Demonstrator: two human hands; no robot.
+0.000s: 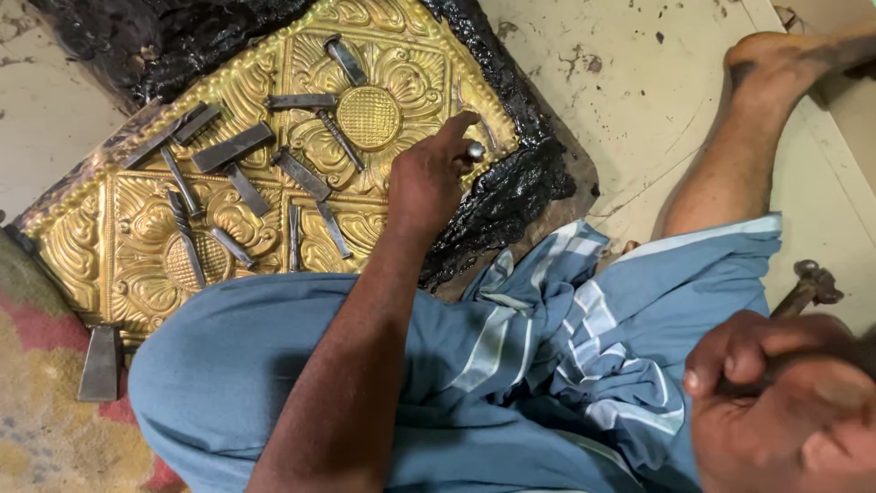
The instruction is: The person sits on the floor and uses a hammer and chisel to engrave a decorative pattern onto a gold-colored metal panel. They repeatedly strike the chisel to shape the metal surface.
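Note:
My left hand [429, 173] rests on the embossed brass sheet [137, 246], fingers closed around a small steel punch [474, 151] held upright near the sheet's right edge. My right hand [776, 402] sits at the lower right, gripping the handle of a hammer [808, 288] whose metal head points up and away. Several steel chisels and punches [233, 146] lie scattered across the brass sheet. Black pitch [511, 192] borders the sheet under its edges.
My blue striped cloth [547, 347] covers my legs in the foreground, and my bare foot [776, 64] lies on the pale stained floor [630, 100]. A flat wedge-shaped steel tool [99, 363] lies on a colourful mat [46, 429] at the lower left.

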